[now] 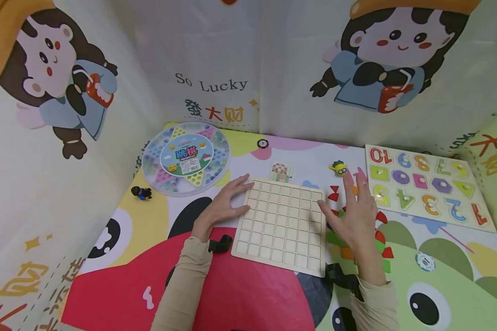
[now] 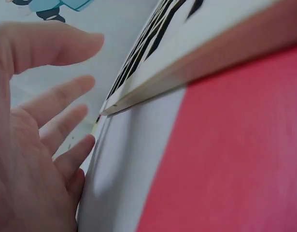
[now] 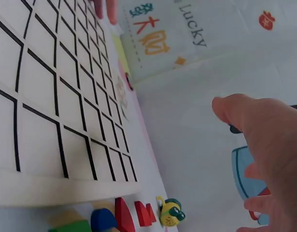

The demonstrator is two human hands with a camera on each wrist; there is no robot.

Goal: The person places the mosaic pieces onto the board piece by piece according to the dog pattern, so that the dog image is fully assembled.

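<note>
A square wooden board (image 1: 281, 220) marked with a grid lies in front of me. My left hand (image 1: 223, 204) is at its left edge, fingers spread and fingertips right at the rim. In the left wrist view, the thumb and fingers of that hand (image 2: 42, 121) are extended, with the board's edge (image 2: 158, 79) beside them. My right hand (image 1: 356, 220) is over the board's right side, fingers extended, holding nothing. Beneath and around it lie several coloured blocks, among them a red block (image 1: 382, 217) and a green block (image 1: 335, 239); the hand hides some. In the right wrist view, a blue block (image 3: 103, 220) lies beside the board.
A round Chinese checkers set (image 1: 186, 158) sits at back left, near a small dark-haired figure (image 1: 141, 193). A patterned card (image 1: 281, 172) and yellow toy (image 1: 338, 168) lie behind the board. At right are a number puzzle (image 1: 428, 188) and a chip (image 1: 425, 261). Printed cloth walls enclose the table.
</note>
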